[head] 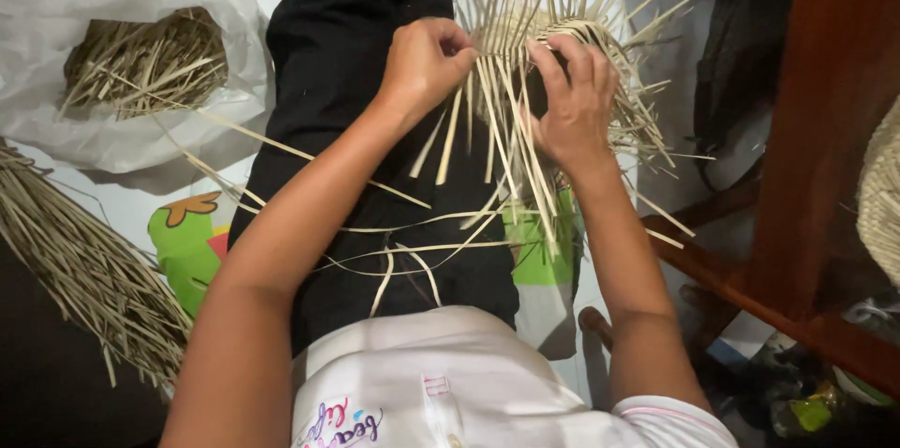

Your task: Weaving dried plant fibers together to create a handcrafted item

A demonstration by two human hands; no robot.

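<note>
Closest to the camera is the white shirt [441, 382] on the person's chest, with the black trousers [366, 111] stretching away along the lap beyond it. Both bare forearms reach forward over the lap to a half-woven straw piece [553, 45], which sits above the far end of the legs, upper middle of the view, with loose pale strips fanning out from it in all directions. The left hand [427, 64] is curled nearly closed, its fingertips pinched on strips at the left edge of the weave. The right hand [574, 97] lies against the front of the weave with its fingers bent around it and several strips running under and between them; it is gripping the piece, though how tightly cannot be told. A few long strips [412, 246] trail loose across the trousers. At upper left a white plastic bag [141, 64] lies open with a heap of straw inside, and a second bundle of straw [84, 270] lies along the lower left. A bright green printed mat [183, 246] shows beside the left leg. On the right stands dark red wooden furniture [816, 129].
</note>
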